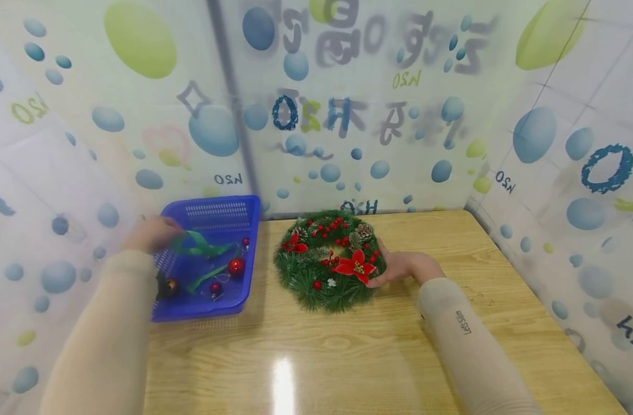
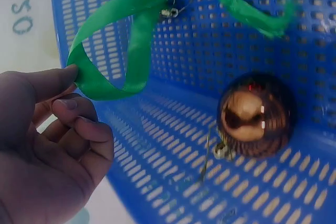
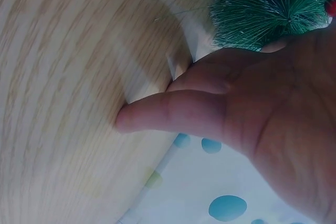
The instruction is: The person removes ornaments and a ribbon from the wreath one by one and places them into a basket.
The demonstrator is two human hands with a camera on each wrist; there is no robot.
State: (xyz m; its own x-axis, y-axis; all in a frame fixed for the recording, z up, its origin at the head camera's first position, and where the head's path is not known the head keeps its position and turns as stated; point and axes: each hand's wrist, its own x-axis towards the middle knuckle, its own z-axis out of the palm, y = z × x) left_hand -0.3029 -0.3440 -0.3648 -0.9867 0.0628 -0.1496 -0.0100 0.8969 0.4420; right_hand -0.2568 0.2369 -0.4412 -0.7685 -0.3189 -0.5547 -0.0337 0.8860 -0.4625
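My left hand [image 2: 58, 135] pinches a loop of green ribbon [image 2: 139, 51] between thumb and fingertips. In the head view that hand [image 1: 158, 233] is over the left rim of a blue plastic basket [image 1: 207, 311], and the ribbon [image 1: 204, 248] trails down inside. My right hand [image 1: 399, 268] lies against the right side of a green wreath [image 1: 308, 276] with red flowers, berries and pine cones. Its extended thumb [image 3: 173, 111] shows close over the wooden table in the right wrist view, where a tuft of the wreath [image 3: 268, 9] appears beyond the hand.
Inside the basket lie a red ball ornament [image 1: 236, 267], a smaller red one [image 1: 215, 287] and a shiny brown ball [image 2: 257, 116]. The wooden table [image 1: 347, 357] ends at a curtain [image 1: 316, 155] printed with blue and green drops.
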